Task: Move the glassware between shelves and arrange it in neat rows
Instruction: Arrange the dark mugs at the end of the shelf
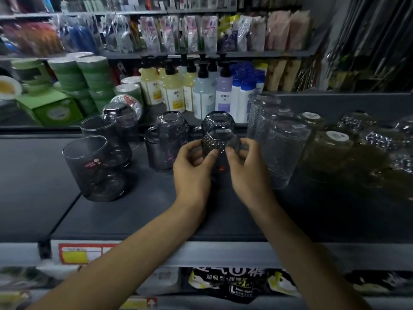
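Two bare forearms enter from the bottom edge of the frame and converge at centre over the dark shelf [134, 215]. Left hand [192, 168]: fingers curled, thumb and fingertips clamped on the left lower side of the faceted smoky glass [218, 128]. Right hand [248, 168]: fingers curled, clamped on the right lower side of the same glass. That glass sits at frame centre, inverted, base uppermost, with a barcode label on the base. Whether its rim touches the shelf cannot be determined; the hands hide it.

Glassware on the shelf:
- Centre left, just beside the left hand: a handled dark mug [165, 148] with another glass inverted on top.
- Left of frame: smoky tumblers [93, 168], stacked in pairs, in a line receding toward the upper left.
- Right of the held glass: tall clear textured tumblers [283, 153], inverted, near the right hand.
- Far right: olive-green glasses [335, 153], inverted, white round labels on the bases.

Behind the glassware, upper centre: pump bottles [174, 90] in a row. Lower left, on the shelf front rail: a red and yellow price tag [82, 253].
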`<state>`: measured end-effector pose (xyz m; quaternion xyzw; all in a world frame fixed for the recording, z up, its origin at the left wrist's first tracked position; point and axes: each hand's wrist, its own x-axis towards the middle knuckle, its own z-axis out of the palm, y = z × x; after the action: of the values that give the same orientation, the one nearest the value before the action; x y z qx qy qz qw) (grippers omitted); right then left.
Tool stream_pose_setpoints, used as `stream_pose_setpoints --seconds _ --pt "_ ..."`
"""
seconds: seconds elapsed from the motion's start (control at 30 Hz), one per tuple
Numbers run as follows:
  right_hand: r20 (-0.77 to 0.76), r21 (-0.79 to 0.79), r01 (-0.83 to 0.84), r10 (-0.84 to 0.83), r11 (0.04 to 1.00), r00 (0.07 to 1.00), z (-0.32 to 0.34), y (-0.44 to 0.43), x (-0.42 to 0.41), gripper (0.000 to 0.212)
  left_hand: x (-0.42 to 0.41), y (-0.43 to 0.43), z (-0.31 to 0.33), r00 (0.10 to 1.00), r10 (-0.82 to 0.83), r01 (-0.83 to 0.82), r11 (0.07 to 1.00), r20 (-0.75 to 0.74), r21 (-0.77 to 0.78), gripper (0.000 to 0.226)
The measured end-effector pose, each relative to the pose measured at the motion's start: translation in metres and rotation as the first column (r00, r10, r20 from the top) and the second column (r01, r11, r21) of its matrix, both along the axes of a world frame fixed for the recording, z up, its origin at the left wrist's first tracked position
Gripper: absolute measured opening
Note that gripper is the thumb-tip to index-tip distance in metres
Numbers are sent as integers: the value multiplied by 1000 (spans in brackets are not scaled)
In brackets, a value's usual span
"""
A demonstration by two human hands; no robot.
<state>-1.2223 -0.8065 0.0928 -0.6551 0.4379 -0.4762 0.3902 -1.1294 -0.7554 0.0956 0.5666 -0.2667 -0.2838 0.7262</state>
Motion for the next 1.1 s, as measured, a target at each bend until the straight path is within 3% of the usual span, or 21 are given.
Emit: stream_pose_setpoints --seconds 0.23,0.47,1.1 --pt "-11 -19 7 -7 1000 1000 -2 -3 1 22 -1 0 -2 1000 2 -2 1000 3 -23 33" --pt "16 -77 11 -10 997 1000 -6 4 3 40 1 0 -6 998 17 -16 1000 67 -21 37" --pt "67 -31 32 -30 999 997 -2 6 1 42 5 5 -7 992 65 -66 998 113 7 31"
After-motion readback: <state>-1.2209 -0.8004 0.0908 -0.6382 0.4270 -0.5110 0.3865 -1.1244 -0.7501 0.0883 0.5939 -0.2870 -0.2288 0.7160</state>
